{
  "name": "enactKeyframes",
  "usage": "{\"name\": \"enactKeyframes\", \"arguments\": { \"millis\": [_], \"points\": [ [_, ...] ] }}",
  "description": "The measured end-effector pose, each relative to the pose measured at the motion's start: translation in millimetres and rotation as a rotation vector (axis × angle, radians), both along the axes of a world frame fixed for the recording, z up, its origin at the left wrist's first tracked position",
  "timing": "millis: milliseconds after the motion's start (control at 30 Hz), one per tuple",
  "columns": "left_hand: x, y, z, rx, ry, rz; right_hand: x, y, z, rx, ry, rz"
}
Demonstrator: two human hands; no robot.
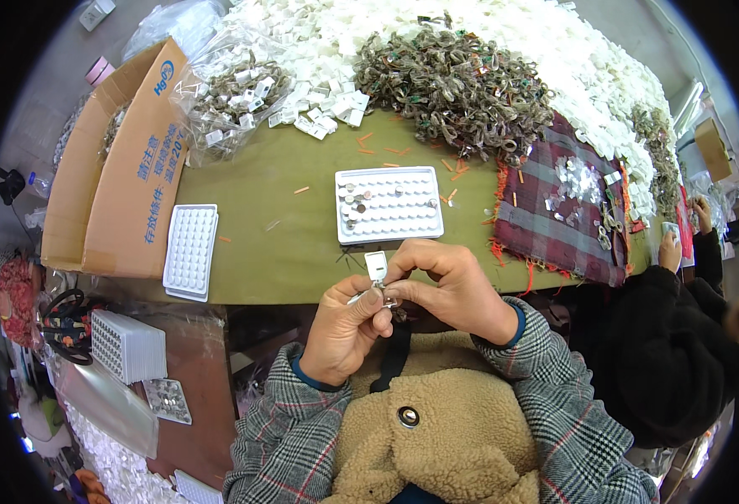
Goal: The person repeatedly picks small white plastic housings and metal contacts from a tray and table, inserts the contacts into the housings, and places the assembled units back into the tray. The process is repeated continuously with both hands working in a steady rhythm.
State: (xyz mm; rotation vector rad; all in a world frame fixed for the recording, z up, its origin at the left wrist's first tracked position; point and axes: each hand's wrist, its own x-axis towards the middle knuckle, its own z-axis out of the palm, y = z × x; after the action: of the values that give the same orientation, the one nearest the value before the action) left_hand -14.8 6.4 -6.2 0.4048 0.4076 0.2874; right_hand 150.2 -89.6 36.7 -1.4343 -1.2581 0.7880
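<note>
Tan fleece garment [445, 420] nearest the camera, one dark round button on it, checked sleeves [289, 437] either side; clock taken about the hands. Left hand [340, 328]: mostly closed, fingers curled, thumb and fingertips pinching the lower end of a small white piece [376, 265], which stands nearly upright above the table edge. Right hand [457, 286]: fingers bent, thumb and index tips close together beside that lower end; cannot tell whether they grip it. Small shiny part at the fingertips, detail unclear. At 12 o'clock, white tray [428, 228] with rows of recesses, a few small round parts toward its left. At 10 o'clock, cardboard carton [134, 202], blue emblem high on its side, columns of blue characters below; only lettering plainly legible. Second white tray [190, 252] between 9 and 10. Toward 1 o'clock, heap of grey-brown coils [453, 92]; at 2, plaid cloth [525, 223] bearing clear bits. Near 3, co-worker's hand [670, 250].
</note>
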Motion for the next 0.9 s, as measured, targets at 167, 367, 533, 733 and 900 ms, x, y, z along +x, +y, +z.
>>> {"name": "enactKeyframes", "arguments": {
  "millis": [167, 367, 533, 733, 900],
  "points": [
    [-4.3, -3.7, -5.9, 0.029, 0.017, 0.037, 2.7, 10.0, 2.2, 0.009, -0.206, 0.133],
    [-13.1, -7.1, -5.4, 0.034, -0.014, 0.08, -5.2, 12.0, 9.7, -0.057, -0.298, 0.201],
    [-20.1, -3.7, 1.7, 0.066, -0.053, 0.163, -43.9, 4.7, -0.6, 0.38, -0.551, -0.011],
    [-18.3, -3.6, 16.9, 0.147, -0.035, 0.102, -34.4, -14.2, 2.2, 0.342, -0.126, -0.047],
    [-10.0, -9.0, 21.0, 0.232, 0.015, -0.025, -26.4, -21.1, 3.4, 0.069, 0.501, -0.187]
  ]
}}
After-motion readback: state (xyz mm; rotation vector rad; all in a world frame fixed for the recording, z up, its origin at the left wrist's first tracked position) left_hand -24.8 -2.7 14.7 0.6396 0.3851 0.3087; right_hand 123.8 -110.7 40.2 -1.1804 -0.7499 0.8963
